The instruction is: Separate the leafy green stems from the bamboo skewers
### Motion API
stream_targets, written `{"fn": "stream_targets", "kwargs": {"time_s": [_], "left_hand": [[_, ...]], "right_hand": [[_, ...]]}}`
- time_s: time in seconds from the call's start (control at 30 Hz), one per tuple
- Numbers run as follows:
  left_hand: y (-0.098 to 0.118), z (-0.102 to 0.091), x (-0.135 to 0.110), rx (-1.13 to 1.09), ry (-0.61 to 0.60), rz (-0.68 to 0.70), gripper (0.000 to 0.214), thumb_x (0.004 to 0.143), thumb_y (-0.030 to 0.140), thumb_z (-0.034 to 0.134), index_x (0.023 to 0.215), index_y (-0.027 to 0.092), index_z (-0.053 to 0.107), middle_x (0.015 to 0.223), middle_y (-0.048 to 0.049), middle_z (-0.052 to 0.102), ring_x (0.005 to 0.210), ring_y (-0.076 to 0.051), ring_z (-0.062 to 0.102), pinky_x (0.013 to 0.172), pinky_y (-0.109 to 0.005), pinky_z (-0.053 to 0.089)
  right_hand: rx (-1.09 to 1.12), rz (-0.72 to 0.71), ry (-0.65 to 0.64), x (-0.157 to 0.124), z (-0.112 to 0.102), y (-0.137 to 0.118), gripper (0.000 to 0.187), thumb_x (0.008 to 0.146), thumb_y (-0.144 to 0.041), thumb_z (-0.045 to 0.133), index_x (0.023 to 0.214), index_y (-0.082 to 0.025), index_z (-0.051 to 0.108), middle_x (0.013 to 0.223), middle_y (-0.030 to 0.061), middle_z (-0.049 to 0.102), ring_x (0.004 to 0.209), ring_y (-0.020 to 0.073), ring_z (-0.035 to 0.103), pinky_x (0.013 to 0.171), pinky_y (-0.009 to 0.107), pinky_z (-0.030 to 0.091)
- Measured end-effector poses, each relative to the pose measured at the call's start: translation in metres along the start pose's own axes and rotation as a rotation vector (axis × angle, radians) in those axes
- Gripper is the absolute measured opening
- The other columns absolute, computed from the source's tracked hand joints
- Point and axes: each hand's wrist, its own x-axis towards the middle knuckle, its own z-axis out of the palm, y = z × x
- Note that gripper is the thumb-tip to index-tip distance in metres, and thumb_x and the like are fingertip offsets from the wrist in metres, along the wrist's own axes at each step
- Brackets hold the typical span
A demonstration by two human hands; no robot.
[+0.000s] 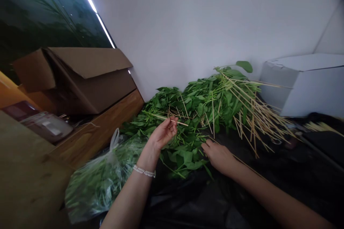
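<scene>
My left hand [165, 131] is closed in a pinch round a thin wooden stick [183, 123], whose far end runs up left to a green stem. A beaded bracelet [144, 171] circles that wrist. My right hand [218, 155] is lower and to the right, fingers bent together at the edge of the leafy greens [185, 155]. A second long stick [248, 167] runs through its grasp and back along the forearm; the fingertips are partly hidden. Beyond both hands lies a heap of leafy stems [200, 102], with loose sticks scattered in it.
Many leafy stems on sticks [255, 114] fan out at right. A clear plastic bag of greens [99, 182] sits at front left. An opened cardboard box [99, 87] stands on a wooden ledge [107, 123]. A white box [314, 87] stands at right. Black sheeting [193, 200] lies beneath.
</scene>
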Motion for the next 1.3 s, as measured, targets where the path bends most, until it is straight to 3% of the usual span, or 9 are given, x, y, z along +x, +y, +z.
{"fn": "stream_targets", "kwargs": {"time_s": [0.2,0.37,0.57,0.67,0.8,0.97,1.1,1.2,1.3], "left_hand": [[0.033,0.008,-0.002,-0.024,-0.011,0.072,0.026,0.096,0.015,0.041,0.087,0.011,0.064,0.081,-0.0058,0.068,0.063,-0.007,0.061,0.058,-0.017,0.052],[0.053,0.005,-0.001,0.024,0.048,0.095,0.029,0.096,0.015,0.039,0.084,0.01,0.064,0.078,-0.0064,0.067,0.063,-0.007,0.062,0.057,-0.016,0.051],[0.035,-0.005,0.012,0.464,-0.032,0.107,0.014,0.088,0.018,0.057,0.087,0.009,0.067,0.073,-0.0079,0.069,0.055,-0.008,0.059,0.053,-0.017,0.048],[0.017,-0.006,0.033,0.677,-0.098,0.118,0.018,0.083,0.026,0.065,0.089,0.009,0.069,0.069,-0.0081,0.069,0.052,-0.008,0.057,0.051,-0.016,0.045],[0.005,0.0,0.078,0.984,-0.029,0.201,0.015,0.081,0.027,0.064,0.08,0.013,0.068,0.063,-0.0044,0.068,0.047,-0.008,0.055,0.048,-0.016,0.041],[0.013,0.014,0.136,1.126,0.03,0.257,0.019,0.077,0.017,0.065,0.059,0.011,0.061,0.051,-0.0031,0.062,0.041,-0.008,0.049,0.045,-0.019,0.036],[0.019,0.024,0.162,1.159,0.083,0.327,0.011,0.076,0.018,0.066,0.075,0.008,0.066,0.063,-0.0062,0.067,0.047,-0.01,0.054,0.05,-0.021,0.039],[0.015,0.025,0.157,1.154,0.09,0.385,0.022,0.078,0.024,0.065,0.096,0.01,0.067,0.083,-0.0078,0.071,0.058,-0.012,0.06,0.055,-0.021,0.042],[0.006,0.019,0.122,1.166,0.025,0.376,0.022,0.074,0.025,0.069,0.093,0.013,0.071,0.085,-0.0074,0.071,0.066,-0.016,0.063,0.058,-0.022,0.044]], "right_hand": [[-0.016,0.004,-0.029,0.0,-0.003,-0.001,0.034,0.081,-0.001,0.039,0.106,-0.019,0.054,0.104,0.0079,0.057,0.083,0.0177,0.062,0.06,0.025,0.038],[-0.014,0.01,-0.023,0.0,-0.003,-0.002,0.035,0.08,-0.001,0.04,0.107,-0.02,0.053,0.106,0.0082,0.057,0.083,0.0168,0.061,0.061,0.024,0.039],[-0.017,0.009,-0.003,0.001,0.0,-0.001,0.035,0.078,0.0,0.04,0.104,-0.02,0.053,0.103,0.0079,0.057,0.08,0.0169,0.062,0.059,0.025,0.039],[-0.02,0.008,0.0,0.002,0.002,-0.001,0.034,0.078,0.0,0.04,0.104,-0.02,0.052,0.104,0.0079,0.057,0.081,0.0166,0.061,0.059,0.024,0.038],[-0.019,0.013,-0.008,0.003,0.005,0.0,0.035,0.077,0.0,0.042,0.104,-0.02,0.051,0.104,0.0076,0.057,0.081,0.0156,0.061,0.059,0.023,0.037],[-0.009,0.011,-0.001,0.004,0.006,-0.001,0.032,0.077,0.0,0.042,0.1,-0.02,0.052,0.1,0.0071,0.058,0.081,0.0164,0.061,0.059,0.024,0.037],[0.008,0.014,0.003,0.004,0.003,-0.002,0.036,0.075,0.001,0.042,0.102,-0.02,0.053,0.101,0.0068,0.058,0.083,0.0174,0.061,0.06,0.024,0.038],[0.016,0.01,-0.01,0.003,0.001,-0.001,0.037,0.075,0.001,0.044,0.104,-0.02,0.052,0.102,0.0067,0.058,0.084,0.0181,0.061,0.061,0.025,0.038],[0.01,0.012,-0.025,0.004,0.001,-0.001,0.036,0.076,0.001,0.043,0.104,-0.02,0.052,0.102,0.007,0.057,0.083,0.0173,0.061,0.06,0.024,0.038]]}}
